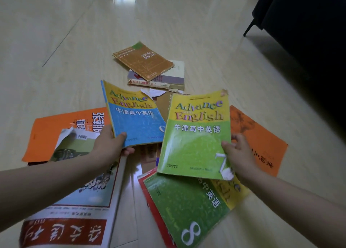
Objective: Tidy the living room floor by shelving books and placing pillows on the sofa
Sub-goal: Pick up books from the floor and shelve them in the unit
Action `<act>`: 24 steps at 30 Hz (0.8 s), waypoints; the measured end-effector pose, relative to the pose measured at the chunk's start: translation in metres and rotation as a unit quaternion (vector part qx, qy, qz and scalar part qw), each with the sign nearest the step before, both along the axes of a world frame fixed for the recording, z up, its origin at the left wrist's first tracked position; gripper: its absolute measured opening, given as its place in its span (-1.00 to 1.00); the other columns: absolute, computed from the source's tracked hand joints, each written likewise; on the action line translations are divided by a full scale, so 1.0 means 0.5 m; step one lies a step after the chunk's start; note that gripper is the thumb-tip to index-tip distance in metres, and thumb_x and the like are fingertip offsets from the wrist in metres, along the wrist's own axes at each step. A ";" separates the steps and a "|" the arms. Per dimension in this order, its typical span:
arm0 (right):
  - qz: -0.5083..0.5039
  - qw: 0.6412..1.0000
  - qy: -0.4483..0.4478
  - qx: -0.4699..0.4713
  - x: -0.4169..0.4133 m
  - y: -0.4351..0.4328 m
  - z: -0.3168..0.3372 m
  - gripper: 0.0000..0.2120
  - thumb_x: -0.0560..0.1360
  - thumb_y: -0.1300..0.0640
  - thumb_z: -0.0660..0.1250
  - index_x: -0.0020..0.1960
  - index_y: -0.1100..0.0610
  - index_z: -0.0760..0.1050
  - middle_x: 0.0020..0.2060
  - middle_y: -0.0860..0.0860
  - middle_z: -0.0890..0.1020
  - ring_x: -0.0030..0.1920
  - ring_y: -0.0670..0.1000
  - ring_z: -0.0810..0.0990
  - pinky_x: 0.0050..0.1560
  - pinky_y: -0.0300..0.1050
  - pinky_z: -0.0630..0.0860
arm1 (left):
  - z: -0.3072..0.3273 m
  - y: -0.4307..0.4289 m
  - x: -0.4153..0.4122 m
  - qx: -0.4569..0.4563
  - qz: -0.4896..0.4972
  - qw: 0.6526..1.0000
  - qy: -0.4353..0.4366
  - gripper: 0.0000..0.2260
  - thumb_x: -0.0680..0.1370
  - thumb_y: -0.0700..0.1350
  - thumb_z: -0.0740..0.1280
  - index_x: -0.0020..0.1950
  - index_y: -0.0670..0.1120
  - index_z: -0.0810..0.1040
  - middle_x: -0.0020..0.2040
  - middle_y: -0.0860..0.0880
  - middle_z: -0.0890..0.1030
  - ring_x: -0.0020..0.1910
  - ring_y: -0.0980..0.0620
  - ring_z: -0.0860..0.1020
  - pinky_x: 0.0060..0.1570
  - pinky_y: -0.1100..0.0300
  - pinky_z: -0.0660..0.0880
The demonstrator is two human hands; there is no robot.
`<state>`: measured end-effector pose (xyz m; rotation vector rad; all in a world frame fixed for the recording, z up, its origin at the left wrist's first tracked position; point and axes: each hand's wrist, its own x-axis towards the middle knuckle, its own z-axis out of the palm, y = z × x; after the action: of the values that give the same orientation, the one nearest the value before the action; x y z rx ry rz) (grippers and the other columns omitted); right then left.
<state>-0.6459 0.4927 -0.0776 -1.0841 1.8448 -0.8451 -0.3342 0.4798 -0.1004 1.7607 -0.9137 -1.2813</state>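
My left hand point(110, 145) grips the lower left corner of a blue "Advance with English" book point(134, 116), lifted off the floor. With thumb on top, my right hand point(239, 152) holds the right edge of a light-green "Advance with English" book numbered 7 point(194, 135), also raised. Beneath them several books lie scattered on the floor: a dark-green book numbered 8 point(183, 206), an orange book point(54, 131) at left, another orange book point(262, 141) at right, and a thick white and red book point(78, 210) under my left forearm.
A brown book point(144, 60) lies on a small stack of books point(168, 79) farther back. A dark piece of furniture on thin legs point(299, 23) stands at the upper right. Pale glossy floor point(56, 42) stretches to the left and beyond.
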 end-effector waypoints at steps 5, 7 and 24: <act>-0.109 0.993 -0.040 0.000 0.015 0.151 -0.009 -0.91 0.59 0.29 0.22 0.09 0.20 0.37 -0.21 0.10 0.60 -0.15 0.12 0.57 -0.08 -0.01 0.46 | 0.007 0.006 -0.003 -0.071 0.017 0.996 -0.042 -0.79 0.65 -0.18 0.12 0.27 -0.18 0.34 0.01 -0.26 0.58 -0.51 0.06 0.53 -0.57 0.26 0.42; -0.139 0.989 -0.043 0.008 0.017 0.199 -0.012 -0.91 0.57 0.33 0.22 0.07 0.26 0.37 -0.30 0.09 0.56 -0.26 0.07 0.52 -0.20 -0.06 0.40 | 0.019 0.007 -0.011 -0.098 0.021 0.994 -0.042 -0.80 0.65 -0.20 0.09 0.25 -0.21 0.35 -0.03 -0.26 0.54 -0.58 0.14 0.49 -0.60 0.31 0.38; -0.050 0.973 -0.105 0.199 -0.025 0.225 -0.048 -0.74 0.56 0.31 0.27 -0.28 0.16 0.33 -0.47 0.12 0.49 -0.43 0.07 0.47 -0.36 -0.19 0.43 | 0.051 0.138 -0.106 -0.046 -0.259 0.963 0.059 -0.74 0.65 -0.22 0.13 0.33 -0.05 0.36 -0.47 -0.01 0.55 -0.57 0.05 0.47 -0.58 0.25 0.39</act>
<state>-0.6583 0.6051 -0.1016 -0.6315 1.7988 -0.5842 -0.3870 0.5487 -0.0750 1.3983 -1.3986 -1.6187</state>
